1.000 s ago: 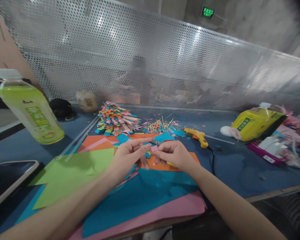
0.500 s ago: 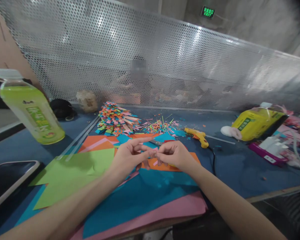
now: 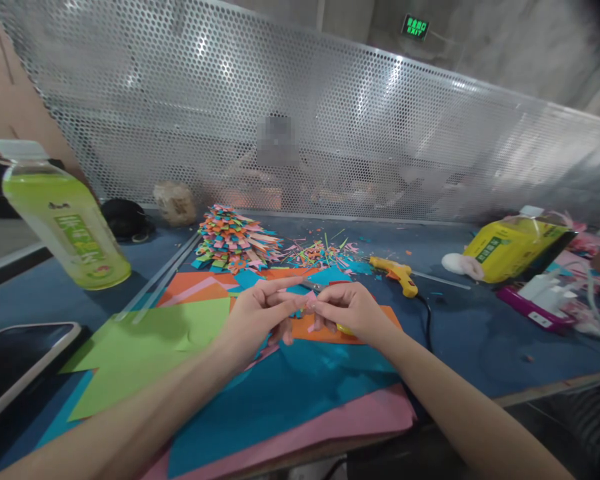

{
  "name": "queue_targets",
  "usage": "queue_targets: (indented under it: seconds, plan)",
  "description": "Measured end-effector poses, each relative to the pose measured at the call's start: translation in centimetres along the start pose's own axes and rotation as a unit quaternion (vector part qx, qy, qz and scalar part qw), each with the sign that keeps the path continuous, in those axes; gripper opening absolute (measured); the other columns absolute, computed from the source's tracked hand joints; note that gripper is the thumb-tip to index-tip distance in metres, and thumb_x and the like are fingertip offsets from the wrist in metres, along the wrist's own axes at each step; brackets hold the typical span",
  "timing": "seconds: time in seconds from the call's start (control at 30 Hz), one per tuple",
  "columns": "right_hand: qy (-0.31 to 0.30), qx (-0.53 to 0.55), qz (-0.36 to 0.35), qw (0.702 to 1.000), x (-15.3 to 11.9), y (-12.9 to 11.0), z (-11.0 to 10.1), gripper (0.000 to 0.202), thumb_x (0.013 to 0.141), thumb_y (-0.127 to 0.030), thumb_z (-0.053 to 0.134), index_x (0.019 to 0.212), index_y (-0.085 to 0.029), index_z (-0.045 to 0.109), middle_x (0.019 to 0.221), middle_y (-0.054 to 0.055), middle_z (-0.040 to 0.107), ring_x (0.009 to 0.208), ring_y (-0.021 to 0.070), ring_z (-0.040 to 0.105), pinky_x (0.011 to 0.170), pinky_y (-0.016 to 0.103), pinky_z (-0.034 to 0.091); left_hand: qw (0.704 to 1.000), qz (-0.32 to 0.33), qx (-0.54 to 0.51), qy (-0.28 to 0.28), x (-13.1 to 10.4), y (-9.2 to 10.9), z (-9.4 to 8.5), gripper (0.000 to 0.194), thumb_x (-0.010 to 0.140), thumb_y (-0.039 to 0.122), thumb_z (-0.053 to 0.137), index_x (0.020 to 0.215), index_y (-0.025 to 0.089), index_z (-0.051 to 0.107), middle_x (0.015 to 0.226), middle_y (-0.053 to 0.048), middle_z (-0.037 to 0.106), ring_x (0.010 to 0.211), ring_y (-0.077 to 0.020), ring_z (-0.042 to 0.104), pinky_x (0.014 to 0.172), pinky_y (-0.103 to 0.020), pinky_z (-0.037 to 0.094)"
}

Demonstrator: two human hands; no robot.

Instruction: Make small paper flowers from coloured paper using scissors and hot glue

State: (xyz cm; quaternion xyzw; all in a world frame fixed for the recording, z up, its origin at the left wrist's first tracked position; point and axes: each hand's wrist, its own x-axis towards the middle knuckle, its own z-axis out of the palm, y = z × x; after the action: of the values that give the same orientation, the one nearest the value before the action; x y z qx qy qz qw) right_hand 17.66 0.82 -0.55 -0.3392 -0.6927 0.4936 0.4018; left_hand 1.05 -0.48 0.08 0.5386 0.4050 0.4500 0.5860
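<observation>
Over the coloured paper, my left hand (image 3: 263, 310) and my right hand (image 3: 350, 308) meet fingertip to fingertip. Between them is a small pink piece of paper (image 3: 311, 301), mostly covered by the fingers. My right thumb and index finger pinch it, and my left thumb and fingers close on its other side. Just beyond the hands lies a pair of scissors (image 3: 311, 285), partly hidden. Beneath them are orange paper (image 3: 393, 323), blue sheets (image 3: 300, 380) and green sheets (image 3: 180, 327). A cone of layered colourful paper strips (image 3: 235, 240) stands behind.
Paper scraps (image 3: 325, 252) lie heaped beside a yellow glue gun (image 3: 397, 273) with a black cord. Clear glue sticks (image 3: 163, 277), a green drink bottle (image 3: 65, 220) and a phone (image 3: 20, 360) are leftward. At right are a yellow bottle (image 3: 505, 247) and purple tray (image 3: 535, 310). Perforated metal panel (image 3: 330, 133) behind.
My fingers have shifted slightly around the pink paper, and a little more of it shows. My left fingers have curled in a bit. Everything else stays in place.
</observation>
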Motion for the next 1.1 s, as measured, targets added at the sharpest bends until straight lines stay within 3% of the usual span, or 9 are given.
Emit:
queue_targets:
  seconds: [0.23, 0.4, 0.67, 0.87, 1.1]
  plan:
    - [0.015, -0.033, -0.017, 0.999, 0.0, 0.9, -0.4, 0.024, 0.072, -0.032, 0.058, 0.056, -0.015, 0.060, 0.051, 0.000, 0.060, 0.049, 0.0105, 0.057, 0.051, 0.021, 0.045, 1.000, -0.004, 0.017, 0.002, 0.2, 0.0, -0.1, 0.046, 0.070, 0.038, 0.061, 0.110, 0.016, 0.056, 0.041, 0.004, 0.057, 0.028, -0.0064, 0.045, 0.028, -0.014, 0.026]
    - [0.008, -0.009, -0.012, 1.000, 0.0, 0.9, -0.1, 0.023, 0.069, -0.036, 0.061, 0.060, -0.015, 0.060, 0.052, -0.001, 0.058, 0.051, 0.0120, 0.059, 0.054, 0.025, 0.050, 0.998, 0.033, 0.048, 0.002, -0.1, 0.4, 0.0, 0.049, 0.062, 0.028, 0.069, 0.109, 0.018, 0.055, 0.058, 0.002, 0.066, 0.034, -0.0074, 0.051, 0.029, -0.015, 0.030]
    - [-0.002, -0.004, -0.027, 1.000, -0.2, 0.0, 0.0, 0.021, 0.076, -0.030, 0.052, 0.065, -0.014, 0.059, 0.055, 0.000, 0.060, 0.041, 0.0048, 0.048, 0.041, 0.016, 0.038, 1.000, 0.015, 0.011, 0.010, 0.0, 0.2, 0.0, 0.039, 0.067, 0.030, 0.066, 0.103, 0.018, 0.058, 0.048, 0.006, 0.058, 0.029, -0.0027, 0.042, 0.029, -0.013, 0.023]
    - [0.010, -0.045, -0.051, 0.998, -0.3, 0.1, -0.1, 0.018, 0.077, -0.021, 0.049, 0.062, -0.015, 0.058, 0.054, -0.001, 0.058, 0.046, 0.0067, 0.052, 0.047, 0.018, 0.042, 1.000, -0.016, -0.016, -0.006, 0.2, 0.0, -0.2, 0.041, 0.070, 0.031, 0.062, 0.109, 0.018, 0.056, 0.034, 0.007, 0.049, 0.027, -0.0030, 0.038, 0.030, -0.012, 0.020]
    - [0.031, -0.090, -0.064, 0.993, -0.3, -0.2, -0.2, 0.018, 0.074, -0.017, 0.048, 0.058, -0.016, 0.056, 0.053, -0.002, 0.057, 0.052, 0.0094, 0.057, 0.054, 0.021, 0.046, 1.000, -0.017, -0.021, -0.003, 0.2, 0.1, -0.1, 0.036, 0.071, 0.037, 0.059, 0.103, 0.019, 0.057, 0.067, 0.000, 0.066, 0.034, -0.0035, 0.049, 0.029, -0.013, 0.025]
